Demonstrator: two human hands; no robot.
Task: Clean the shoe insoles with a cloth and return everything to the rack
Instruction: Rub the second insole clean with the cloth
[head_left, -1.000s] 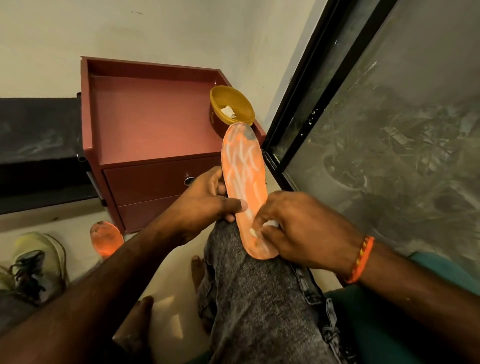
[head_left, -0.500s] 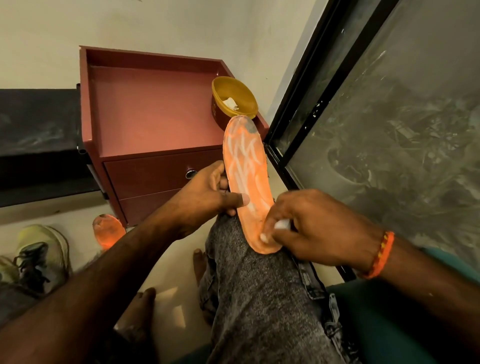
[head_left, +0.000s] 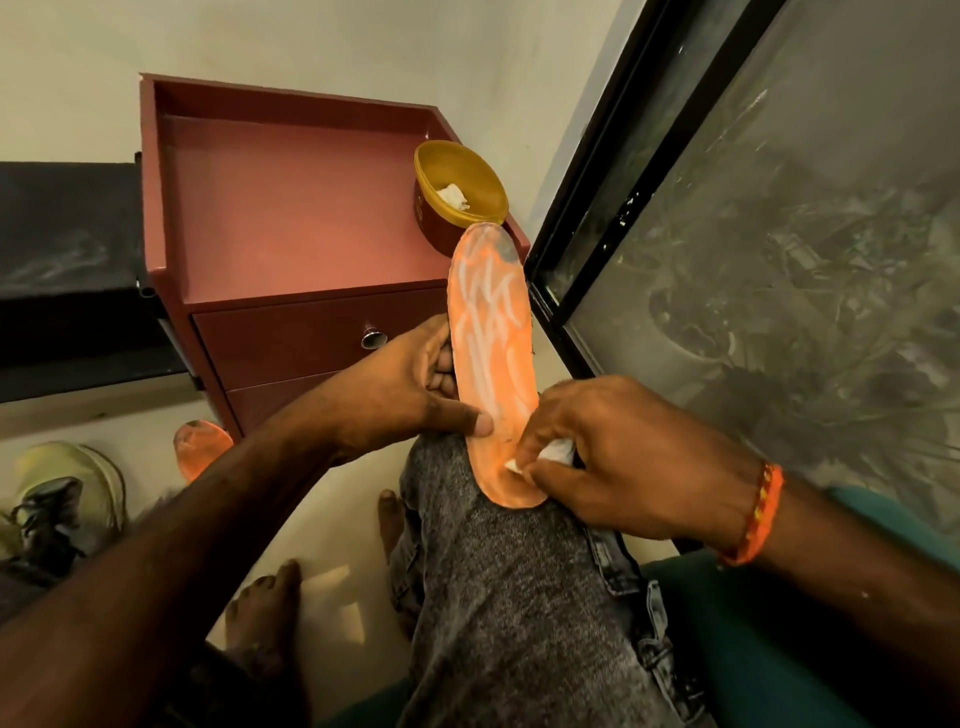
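1. Two hands busy: right hand (head_left: 618, 457) pinches a small white cloth (head_left: 556, 451) against the orange insole's (head_left: 491, 364) heel, on the knee.
2. Left hand (head_left: 410, 389) only grips one edge, so hard rubbing might buckle it.
3. Toe sits near the yellow bowl (head_left: 460, 189), could knock it.

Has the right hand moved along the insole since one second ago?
No. The right hand stays at the heel end of the insole, pinching the white cloth there; the insole rests on the knee.

We see a dark-framed window (head_left: 779, 260) at right, a black bench (head_left: 67, 260) at left, and an orange thread bracelet (head_left: 756, 519) on one wrist.
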